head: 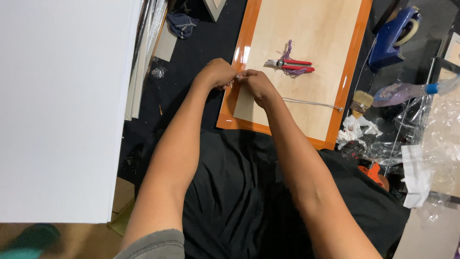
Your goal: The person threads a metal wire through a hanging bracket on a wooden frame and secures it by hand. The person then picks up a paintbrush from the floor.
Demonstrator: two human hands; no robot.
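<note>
From my feed, everything centres on the orange-framed board (347, 62), a light wood panel with a glossy orange border lying on a dark floor. The left hand (218, 73) and right hand (256, 85) meet at the board's left border, fingers pinched narrow on something small and pale. I think it's the near end of the white cord (311, 102) that trails across the board toward its right border, but it's too tiny to say for sure.

No real containers here. On the board, above the hands, sit red-handled pliers (294, 65) tangled with purplish thread scraps.

Off the board's right side: a blue tape dispenser (393, 33) up top, a paintbrush (362, 100) just beside the border, then crumpled clear plastic wrap (438, 124) and a black and orange drill (357, 151) lower down. Well left of the board, a big white panel (62, 105) fills the view. Black fabric (230, 192) covers the lap below the board.
</note>
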